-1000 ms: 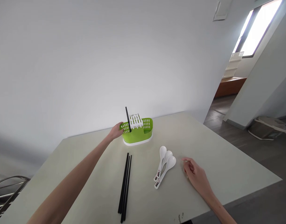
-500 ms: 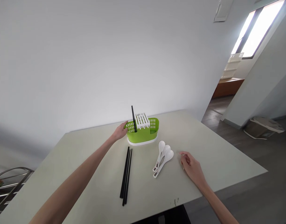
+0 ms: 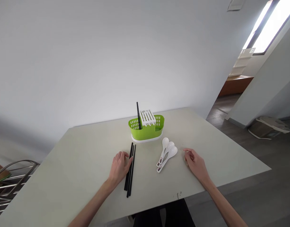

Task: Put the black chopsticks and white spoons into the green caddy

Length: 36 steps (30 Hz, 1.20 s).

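My left hand [image 3: 119,165] is over the left side of several black chopsticks [image 3: 130,176] lying on the table. Its thumb and fingers are apart, with the thumb tip on or just above the sticks; I cannot tell whether it touches them. Three white spoons [image 3: 168,154] with printed handles lie fanned out, bowls away from me. To their right, my right hand [image 3: 194,162] rests on the table, loosely curled and holding nothing. Behind stands a green cutlery basket [image 3: 146,135] with a white base and white slatted rack [image 3: 147,118]; black chopsticks [image 3: 138,115] stand upright in its left compartment.
The pale table [image 3: 92,142] meets a white wall [image 3: 111,63] at the back. A metal rack [image 3: 14,179] is beyond the left edge. On the floor at right sits a grey bin [image 3: 265,126]. Dark marks [image 3: 178,195] show near the front edge.
My left hand has left the basket's left end and come back toward me to the loose chopsticks. My right hand stays beside the spoons. The view has shifted slightly.
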Each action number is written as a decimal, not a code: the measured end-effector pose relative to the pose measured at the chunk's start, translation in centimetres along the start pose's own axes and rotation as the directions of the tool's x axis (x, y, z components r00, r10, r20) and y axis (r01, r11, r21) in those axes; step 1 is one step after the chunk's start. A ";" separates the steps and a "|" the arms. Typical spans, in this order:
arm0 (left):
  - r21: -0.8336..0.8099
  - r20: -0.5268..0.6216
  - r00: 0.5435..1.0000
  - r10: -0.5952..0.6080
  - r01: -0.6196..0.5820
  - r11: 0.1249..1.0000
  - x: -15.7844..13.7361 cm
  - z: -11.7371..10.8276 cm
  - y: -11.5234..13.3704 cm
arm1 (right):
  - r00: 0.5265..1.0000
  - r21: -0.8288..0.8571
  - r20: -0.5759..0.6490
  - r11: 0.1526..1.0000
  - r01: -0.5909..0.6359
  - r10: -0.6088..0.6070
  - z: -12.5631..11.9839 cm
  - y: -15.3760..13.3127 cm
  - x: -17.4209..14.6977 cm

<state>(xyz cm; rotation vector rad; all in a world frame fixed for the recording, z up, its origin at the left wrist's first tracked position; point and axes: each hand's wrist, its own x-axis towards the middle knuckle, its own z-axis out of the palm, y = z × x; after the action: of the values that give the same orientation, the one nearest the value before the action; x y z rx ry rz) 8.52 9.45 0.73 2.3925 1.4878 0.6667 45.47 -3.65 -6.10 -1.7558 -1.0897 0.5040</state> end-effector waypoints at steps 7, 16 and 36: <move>0.123 -0.007 1.000 -0.028 0.028 0.992 -2.9 -0.3 -1.0 | 1.000 0.029 -0.004 0.999 -0.031 0.031 -0.1 -0.1 -0.2; 0.314 0.107 0.988 -0.115 0.076 0.946 -2.7 -4.7 -4.1 | 0.999 0.000 -0.005 0.999 -0.048 0.048 -0.3 -0.4 -0.5; 0.327 0.092 0.985 -0.145 0.107 0.939 2.5 -14.1 -3.0 | 0.998 0.046 0.021 0.998 -0.053 0.052 -0.2 -0.7 -0.5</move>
<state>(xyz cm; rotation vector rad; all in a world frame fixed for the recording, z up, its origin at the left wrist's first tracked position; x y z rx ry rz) 0.12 12.61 12.26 2.4844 1.7992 0.2674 45.10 -4.08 -5.45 -1.7459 -1.0398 0.5755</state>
